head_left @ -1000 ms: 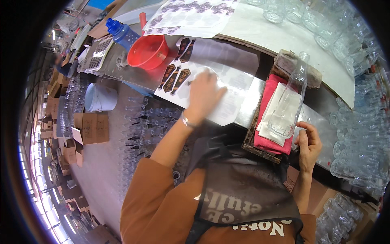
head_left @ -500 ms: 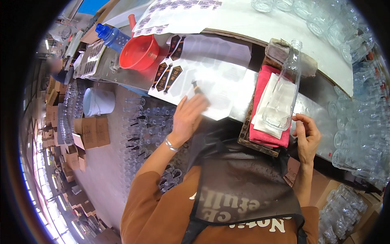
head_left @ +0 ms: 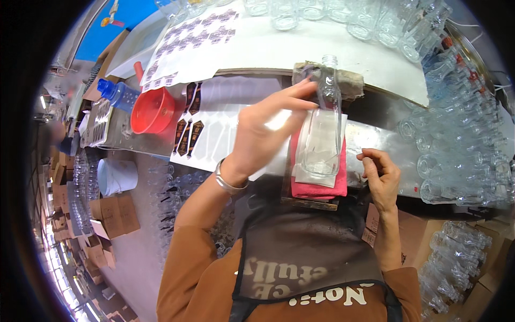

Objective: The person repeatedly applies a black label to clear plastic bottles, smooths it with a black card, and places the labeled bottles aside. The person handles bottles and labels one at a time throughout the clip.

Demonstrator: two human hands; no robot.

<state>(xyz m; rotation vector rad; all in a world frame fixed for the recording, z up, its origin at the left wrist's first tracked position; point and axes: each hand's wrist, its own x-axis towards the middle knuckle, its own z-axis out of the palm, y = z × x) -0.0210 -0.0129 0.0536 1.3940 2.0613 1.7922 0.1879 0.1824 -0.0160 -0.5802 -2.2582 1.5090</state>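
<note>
The clear glass bottle (head_left: 320, 142), tall and tapering to a slim neck, lies on white cloth (head_left: 315, 180) over a red towel (head_left: 312, 191). Your left hand (head_left: 263, 129), blurred, fingers parted, is beside its neck; your right hand (head_left: 383, 174) half curls near the towel. Whether either holds anything, I cannot tell.

smooth glossy glass bottle (head_left: 328, 126), matt pink cloth (head_left: 322, 190), shiny plastic dipper (head_left: 153, 114)

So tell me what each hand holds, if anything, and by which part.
The right hand shows nothing in its grasp. The left hand is blurred near the bottle; whether it holds anything cannot be told.
</note>
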